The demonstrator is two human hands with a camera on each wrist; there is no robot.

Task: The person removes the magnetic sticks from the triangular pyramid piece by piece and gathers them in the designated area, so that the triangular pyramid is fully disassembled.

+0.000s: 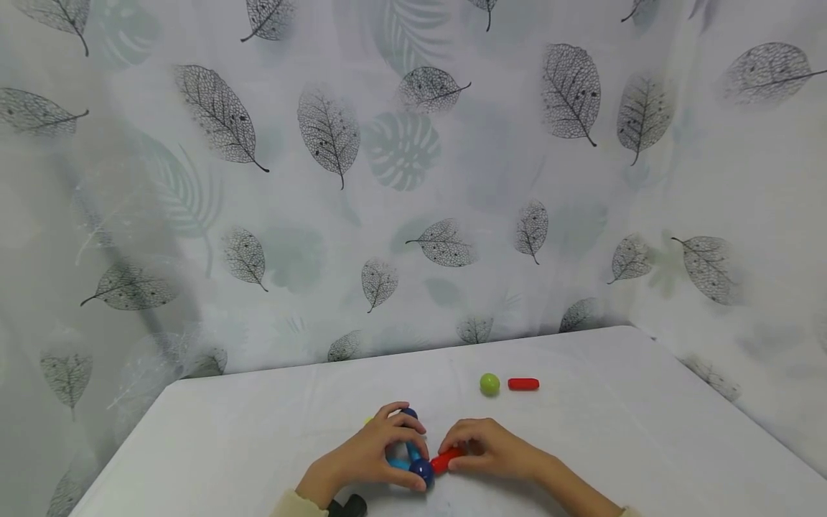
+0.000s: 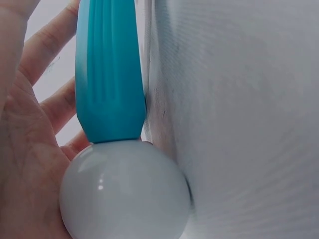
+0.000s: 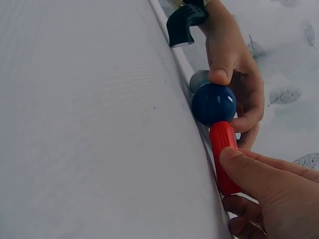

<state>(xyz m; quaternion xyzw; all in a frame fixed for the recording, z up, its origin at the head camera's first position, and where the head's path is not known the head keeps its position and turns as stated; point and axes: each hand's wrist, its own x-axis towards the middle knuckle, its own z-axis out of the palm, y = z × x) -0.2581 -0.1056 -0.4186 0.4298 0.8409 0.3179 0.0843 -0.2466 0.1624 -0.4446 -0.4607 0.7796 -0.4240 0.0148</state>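
Note:
My left hand (image 1: 381, 454) grips a dark blue ball (image 1: 422, 472) between thumb and fingers, low over the white table. Between finger and thumb, my right hand (image 1: 487, 449) pinches a red rod (image 1: 444, 460), whose far end meets that ball (image 3: 214, 103). Light blue rods (image 1: 398, 464) run from the ball under the left hand. In the left wrist view, a turquoise rod (image 2: 110, 69) joins a whitish ball (image 2: 124, 191) beside the palm. A second dark blue ball (image 1: 410, 413) shows beyond the left fingers, and a yellow piece (image 1: 369, 420) is mostly hidden behind that hand.
Farther back on the white table (image 1: 258, 416) lie a green ball (image 1: 489, 384) and another red rod (image 1: 523, 384), side by side. A black device (image 1: 354, 505) sits by the left wrist. Behind the table hangs a leaf-patterned curtain (image 1: 478, 280).

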